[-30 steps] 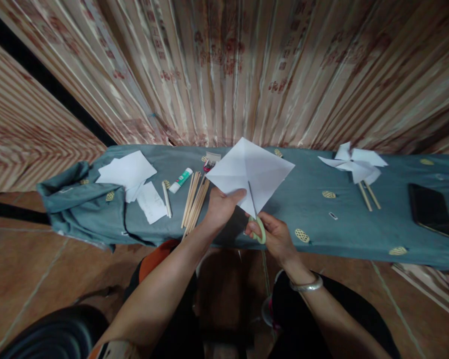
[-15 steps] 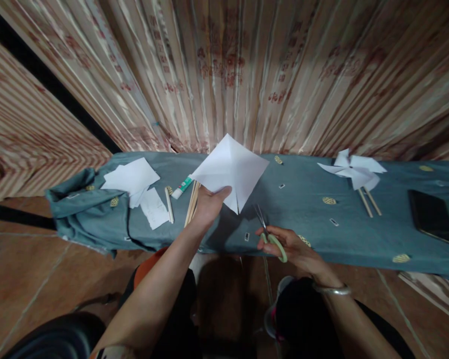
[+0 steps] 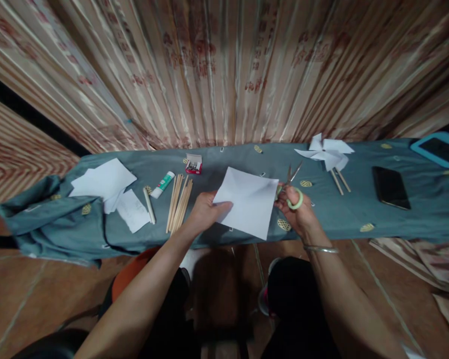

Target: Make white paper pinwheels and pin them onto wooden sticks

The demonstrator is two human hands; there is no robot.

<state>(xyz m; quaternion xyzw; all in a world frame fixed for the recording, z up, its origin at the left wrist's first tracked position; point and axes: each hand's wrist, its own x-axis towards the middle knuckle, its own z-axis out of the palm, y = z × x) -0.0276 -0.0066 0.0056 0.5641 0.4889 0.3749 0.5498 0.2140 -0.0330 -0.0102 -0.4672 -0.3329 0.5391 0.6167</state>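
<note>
A square white sheet of paper (image 3: 246, 202) is held above the cloth, its faces creased. My left hand (image 3: 206, 212) pinches its left side, thumb on top. My right hand (image 3: 295, 209) is closed round a pair of scissors (image 3: 295, 197) with pale green handles, blades parted and pointing up and away. The fingertips of that hand are at the sheet's right edge; whether they grip it I cannot make out. Wooden sticks (image 3: 179, 204) lie just left of my left hand, close to a small red box (image 3: 193, 164) of metal bits.
On the left lie white paper sheets (image 3: 108, 179), a scribbled sheet (image 3: 132, 210), a white rod (image 3: 148, 205) and a glue stick (image 3: 162, 185). To the right are paper pinwheels (image 3: 331, 152) on sticks, a black phone (image 3: 391, 187) and a blue-framed tablet (image 3: 439, 149). A curtain (image 3: 228, 75) hangs behind.
The sheet has turned from corner-up to nearly square-on. My right hand has come up beside its right edge with the scissors. The view has shifted right, and the red box now shows.
</note>
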